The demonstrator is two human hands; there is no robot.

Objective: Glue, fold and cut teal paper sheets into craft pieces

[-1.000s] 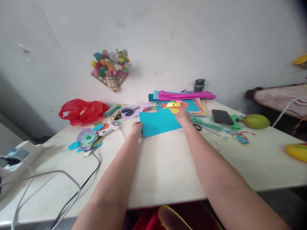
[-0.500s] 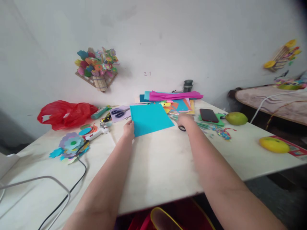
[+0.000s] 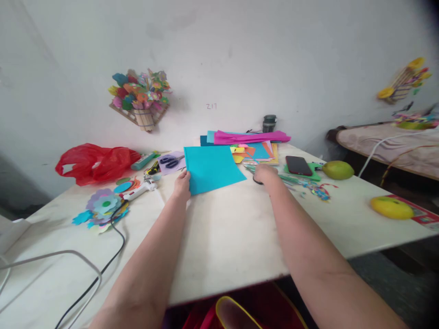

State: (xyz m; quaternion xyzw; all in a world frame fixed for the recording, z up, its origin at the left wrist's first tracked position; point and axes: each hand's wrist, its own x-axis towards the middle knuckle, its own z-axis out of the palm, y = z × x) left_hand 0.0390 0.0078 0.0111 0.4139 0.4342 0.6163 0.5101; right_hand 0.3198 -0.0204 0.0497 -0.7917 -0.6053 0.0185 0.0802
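Observation:
A bright blue sheet of paper [image 3: 214, 170] is raised a little above the table at the middle of the head view. My left hand [image 3: 182, 185] pinches its near left edge. To the right of the sheet, my right hand [image 3: 265, 173] is closed around scissors [image 3: 258, 180]. A dark handle loop shows below the fingers, and the blades point left toward the sheet's right edge. Most of the grip is hidden under the hand. Thin green sticks [image 3: 290, 179] lie just right of that hand.
Behind the sheet are stacked coloured papers [image 3: 264, 150] and a pink roll [image 3: 250, 137]. Dark scissors [image 3: 171, 161], a glue gun [image 3: 139, 189], paper flowers [image 3: 104, 204] and a red bag [image 3: 96, 164] lie left. A phone [image 3: 298, 165] and two mangoes [image 3: 338, 169] lie right.
The blue sheet has shifted slightly left and up in my left hand. My right hand stays in nearly the same place, with the scissors turned a little.

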